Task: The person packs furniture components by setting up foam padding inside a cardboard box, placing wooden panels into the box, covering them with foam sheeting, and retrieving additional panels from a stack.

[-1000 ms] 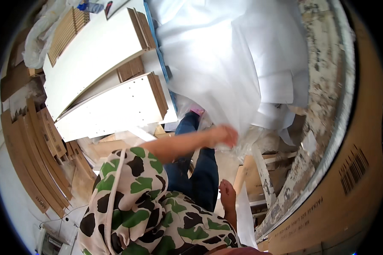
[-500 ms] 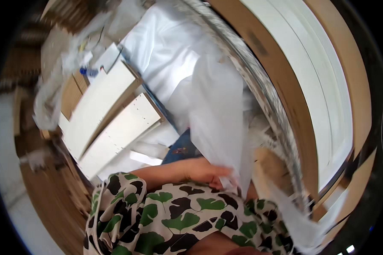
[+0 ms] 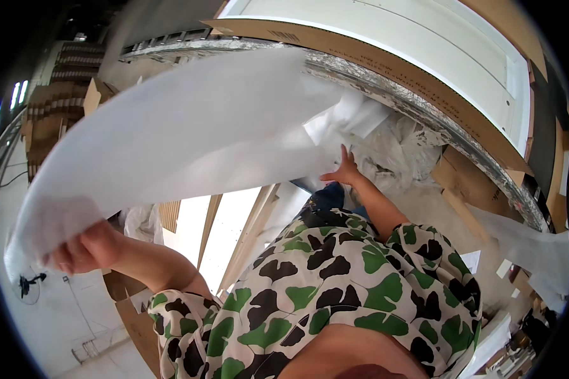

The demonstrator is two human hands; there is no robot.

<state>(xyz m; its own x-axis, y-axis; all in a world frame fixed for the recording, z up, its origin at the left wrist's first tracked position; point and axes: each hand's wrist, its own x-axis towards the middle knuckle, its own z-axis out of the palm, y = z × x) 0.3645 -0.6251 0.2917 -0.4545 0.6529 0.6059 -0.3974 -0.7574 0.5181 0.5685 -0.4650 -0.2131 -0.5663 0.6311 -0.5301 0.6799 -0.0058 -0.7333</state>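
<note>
A wide white foam sheet [image 3: 189, 132] stretches through the air across the left and middle of the view. My left hand [image 3: 85, 246] grips its near left end, the fingers curled and partly veiled by the sheet. At the sheet's right end, my right hand [image 3: 346, 172] has its fingers spread apart, close to the edge and holding nothing that I can see. Below the sheet lie long white panels [image 3: 231, 234], mostly covered by it.
An open cardboard box [image 3: 417, 76] holding a white panel [image 3: 436, 38] lies along a worn metal rail [image 3: 461, 142] at the far right. Crumpled clear plastic [image 3: 398, 151] fills the floor beside it. Stacked cardboard [image 3: 47, 120] stands at far left.
My left hand has swung from the middle far out to the left, drawing the foam sheet out wide. My right hand, mostly hidden before, now reaches forward with spread fingers. The view has turned.
</note>
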